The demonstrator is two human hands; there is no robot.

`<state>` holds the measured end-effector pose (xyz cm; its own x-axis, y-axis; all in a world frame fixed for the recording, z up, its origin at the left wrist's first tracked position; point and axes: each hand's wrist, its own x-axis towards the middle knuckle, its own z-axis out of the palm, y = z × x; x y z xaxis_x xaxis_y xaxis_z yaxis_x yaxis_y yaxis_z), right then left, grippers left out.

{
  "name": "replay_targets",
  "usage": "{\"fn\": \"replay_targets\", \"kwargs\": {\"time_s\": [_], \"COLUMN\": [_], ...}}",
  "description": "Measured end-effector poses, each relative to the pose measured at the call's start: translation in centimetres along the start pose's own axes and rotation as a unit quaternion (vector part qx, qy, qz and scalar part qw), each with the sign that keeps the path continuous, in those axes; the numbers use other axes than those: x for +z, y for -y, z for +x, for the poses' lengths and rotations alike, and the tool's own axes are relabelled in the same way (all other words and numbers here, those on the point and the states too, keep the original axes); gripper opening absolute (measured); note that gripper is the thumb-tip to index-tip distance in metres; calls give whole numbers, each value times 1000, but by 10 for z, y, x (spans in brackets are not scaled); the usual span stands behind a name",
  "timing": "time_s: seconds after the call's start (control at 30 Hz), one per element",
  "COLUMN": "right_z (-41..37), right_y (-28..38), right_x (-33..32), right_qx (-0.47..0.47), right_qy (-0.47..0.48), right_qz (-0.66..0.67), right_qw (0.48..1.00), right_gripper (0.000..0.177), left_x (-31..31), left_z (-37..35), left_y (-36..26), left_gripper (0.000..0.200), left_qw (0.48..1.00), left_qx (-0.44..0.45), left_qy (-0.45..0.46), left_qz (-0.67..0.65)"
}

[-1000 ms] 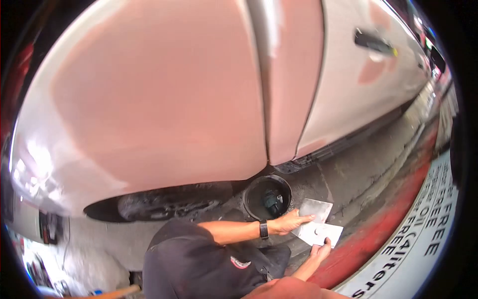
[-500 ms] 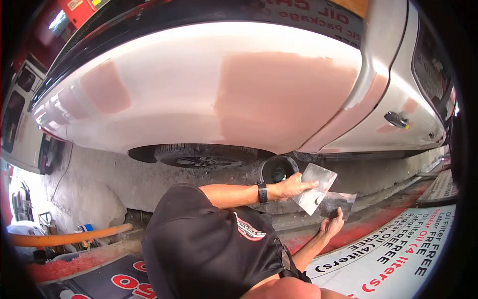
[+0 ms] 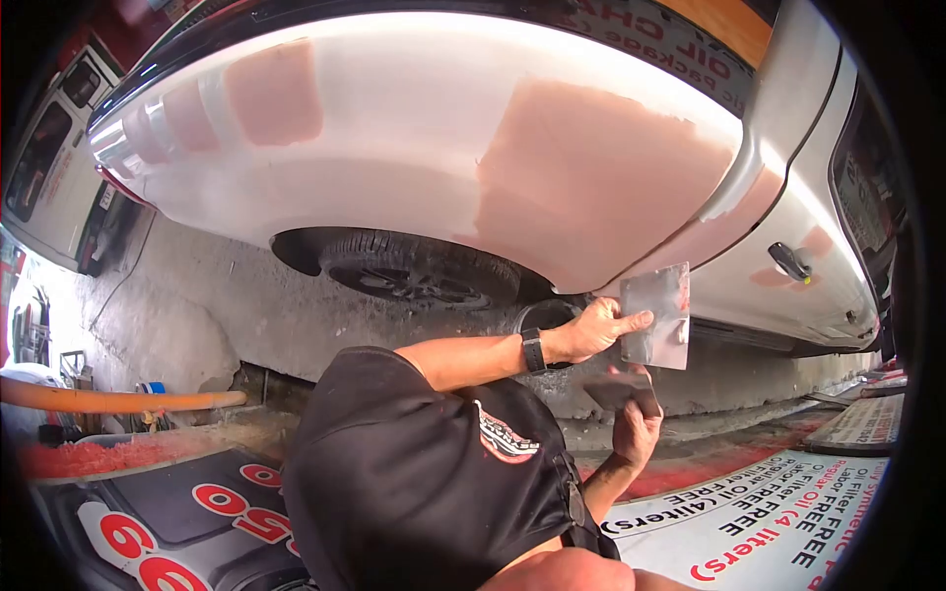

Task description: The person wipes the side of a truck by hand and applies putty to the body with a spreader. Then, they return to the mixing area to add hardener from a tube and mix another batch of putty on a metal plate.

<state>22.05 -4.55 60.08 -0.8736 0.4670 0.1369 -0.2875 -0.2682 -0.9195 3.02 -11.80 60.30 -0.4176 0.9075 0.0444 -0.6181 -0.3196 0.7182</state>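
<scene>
My left hand, with a black watch on the wrist, grips a thin rectangular metal sheet by its near edge, thumb on its face. Reddish smears mark the sheet's right side. Just below it, my right hand is closed on a smaller dark flat plate, which is tilted and seen nearly edge-on. Both plates are held in front of my chest, beside the white car's rear side panel. A large pinkish, matte patch covers part of that panel.
A dark bucket stands on the concrete floor behind my left hand, by the car's wheel. The car door handle is at right. Printed banners lie below. An orange pipe runs at left, and a white van stands beyond.
My left hand has raised the metal sheet and turned it more upright. My right hand has moved up and left, tilting the dark plate. The view has shifted, too.
</scene>
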Motion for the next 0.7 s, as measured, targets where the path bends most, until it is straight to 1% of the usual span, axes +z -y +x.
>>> {"fn": "replay_targets", "kwargs": {"time_s": [0.07, 0.1, 0.2, 0.23, 0.33, 0.4, 0.43, 0.47, 0.53, 0.57, 0.6, 0.67, 0.7], "right_z": [-4, -2, 2, 3, 6, 5, 3, 7, 9, 12, 11, 14, 15], "right_y": [-18, -8, 1, 1, -4, -14, -21, -12, -3, -2, 2, 14, 14], "right_x": [-20, 1, 24, 22, 21, -3, -15, -6, -15, -19, -24, -27, -35], "right_qx": [13, 29, 19, 7, -9, -14, -15, -13, -4, -13, -17, -15, -31], "right_qy": [-22, -66, -128, -102, -126, -87, -68, -99, -115, -131, -138, -167, -157], "right_qz": [-30, -16, -9, -16, -36, -20, -11, -36, -84, -99, -114, -169, -154], "right_qw": [999, 997, 992, 995, 991, 996, 998, 994, 990, 986, 984, 971, 975], "right_gripper": [22, 12, 8, 8, 16, 3, 6, 5, 17, 25, 26, 27, 26], "left_x": [7, 8, 14, 14, 2, 5, 4, -2, -24, -39, -55, -77, -77], "left_z": [-2, -3, -8, -10, -11, -22, -31, -41, -69, -84, -100, -142, -156], "left_y": [1, 2, 1, -1, -2, -17, -23, -24, -20, -18, -15, -7, -18], "left_gripper": [31, 31, 29, 28, 32, 40, 44, 48, 56, 58, 60, 63, 64], "left_qw": [1000, 1000, 1000, 999, 998, 992, 987, 984, 970, 936, 888, 828, 832], "left_qx": [11, 10, 26, 35, 17, 61, 82, 49, -18, -65, -111, -174, -189], "left_qy": [-4, 2, 2, -2, 28, 43, 50, 52, 58, 119, 179, 259, 245], "left_qz": [4, 1, -2, -1, 44, 100, 127, 163, 233, 324, 409, 467, 460]}}
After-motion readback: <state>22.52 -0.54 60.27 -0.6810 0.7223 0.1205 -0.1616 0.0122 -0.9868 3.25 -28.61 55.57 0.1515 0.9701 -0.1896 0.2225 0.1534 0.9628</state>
